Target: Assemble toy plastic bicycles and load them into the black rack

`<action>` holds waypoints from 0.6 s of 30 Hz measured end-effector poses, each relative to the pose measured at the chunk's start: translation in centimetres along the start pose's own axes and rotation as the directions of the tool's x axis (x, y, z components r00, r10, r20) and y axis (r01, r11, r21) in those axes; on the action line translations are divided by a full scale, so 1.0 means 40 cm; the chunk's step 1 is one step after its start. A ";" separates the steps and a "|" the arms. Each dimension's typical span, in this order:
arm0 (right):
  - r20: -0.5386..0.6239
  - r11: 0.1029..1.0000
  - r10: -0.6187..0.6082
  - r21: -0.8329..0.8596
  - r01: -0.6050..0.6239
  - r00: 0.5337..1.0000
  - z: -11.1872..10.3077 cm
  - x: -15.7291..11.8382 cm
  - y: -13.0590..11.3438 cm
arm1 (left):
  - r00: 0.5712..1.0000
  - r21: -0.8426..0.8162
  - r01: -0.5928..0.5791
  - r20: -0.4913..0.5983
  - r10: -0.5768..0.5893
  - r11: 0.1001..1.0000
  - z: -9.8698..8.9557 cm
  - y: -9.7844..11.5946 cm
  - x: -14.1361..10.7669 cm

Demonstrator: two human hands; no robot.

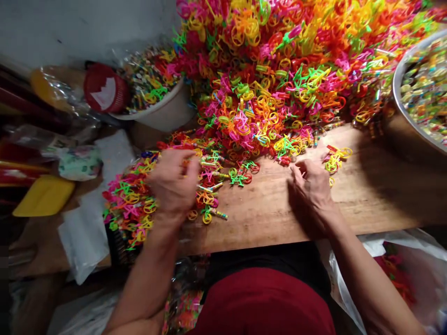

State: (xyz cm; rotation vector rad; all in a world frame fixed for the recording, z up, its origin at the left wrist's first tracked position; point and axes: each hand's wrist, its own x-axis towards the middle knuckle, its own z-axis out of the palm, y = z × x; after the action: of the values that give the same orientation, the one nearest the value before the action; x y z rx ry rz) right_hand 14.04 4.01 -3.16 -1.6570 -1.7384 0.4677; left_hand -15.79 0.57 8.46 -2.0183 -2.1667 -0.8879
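Small bright plastic toy bicycles (240, 125) rise in a big heap at the back of the wooden bench. At the left, over a smaller pile of the toys (129, 200), is my left hand (174, 184), its fingers curled down and their tips hidden. Thin candy-filled tubes (219, 214) lie just right of it among loose bicycles. My right hand (312, 184) rests low over bare wood in front of the heap, thumb and fingers pinched together. What sits in that pinch is too small to make out. A yellow toy bicycle (333, 163) lies right beside it.
A metal basin (396, 86) of wrapped pieces stands at the right. Behind left are a white tub (171, 109) of mixed pieces and a red lid (104, 88). White paper (84, 232) and a yellow scoop-like piece (44, 195) lie left. A plastic bag (422, 251) hangs below the right edge.
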 end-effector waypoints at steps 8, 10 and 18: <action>0.082 0.994 -0.064 -0.083 0.071 0.995 0.002 -0.013 -0.015 | 0.902 -0.423 0.229 0.430 -0.029 0.877 0.292 0.222 -0.050; 0.090 0.997 -0.063 0.050 0.058 0.994 -0.033 -0.061 -0.006 | 0.846 -0.448 0.345 0.529 -0.067 0.825 0.299 0.221 -0.059; 0.183 0.680 0.269 0.659 -0.321 0.945 -0.067 -0.125 0.004 | 0.589 -0.525 0.757 0.807 -0.056 0.389 0.328 0.239 -0.109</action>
State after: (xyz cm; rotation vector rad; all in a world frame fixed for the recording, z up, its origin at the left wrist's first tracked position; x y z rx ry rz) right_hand 15.75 -1.37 -2.51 -1.3588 -1.1054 1.1807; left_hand -1.80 2.19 -0.73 -2.4057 -3.3149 -1.8640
